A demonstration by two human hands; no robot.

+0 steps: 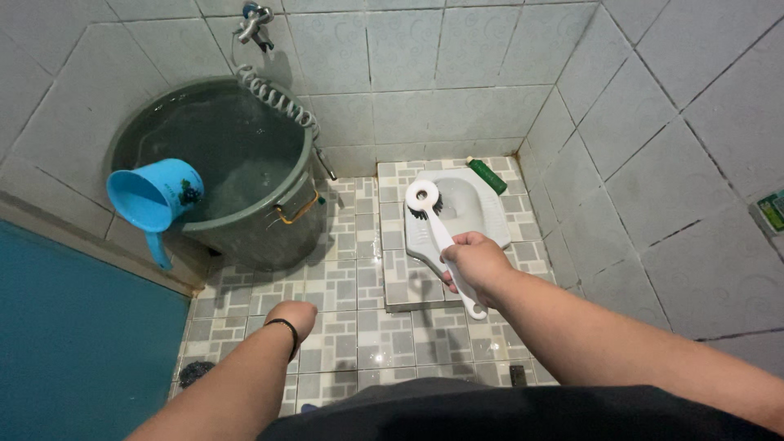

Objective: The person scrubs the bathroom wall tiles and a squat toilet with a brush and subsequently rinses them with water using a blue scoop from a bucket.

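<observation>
Gripping white toilet brush (438,233) in fisted right hand (474,261) over squat toilet (482,208); left hand (292,314) clenched, empty; best keeping bristles flat on bowl.

Lying on the raised tiled step at the far right corner of the squat toilet (482,214): a green plastic bottle (487,175) with a pale cap, tilted toward the back wall. Showing at the right edge, against the wall tiles: part of a small green packet (772,211) with a lighter printed face, cut off by the frame. Sitting on the side of the blue scoop (155,196): a small dark printed mark (190,194), too blurred to make out.
</observation>
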